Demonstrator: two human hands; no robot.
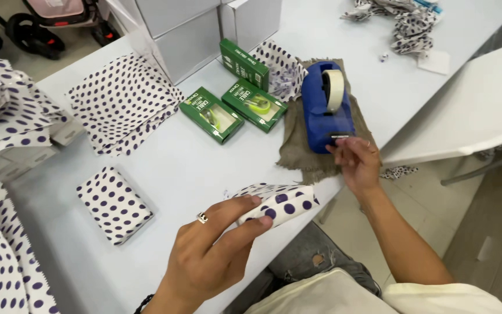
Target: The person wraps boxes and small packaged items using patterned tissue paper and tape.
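Gripping polka-dot wrapped box point(277, 204) in left hand point(210, 253) | right hand point(357, 161) fingers pinching at blue tape dispenser point(326, 107), 1 o'clock

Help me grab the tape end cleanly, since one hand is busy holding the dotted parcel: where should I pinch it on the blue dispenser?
Probably at the low front end of the dispenser, where the right hand already is. The roll stands upright mid-body, so the strip should run toward that end. Come from the near side, thumb under, pulling toward you; the left hand keeps the parcel.
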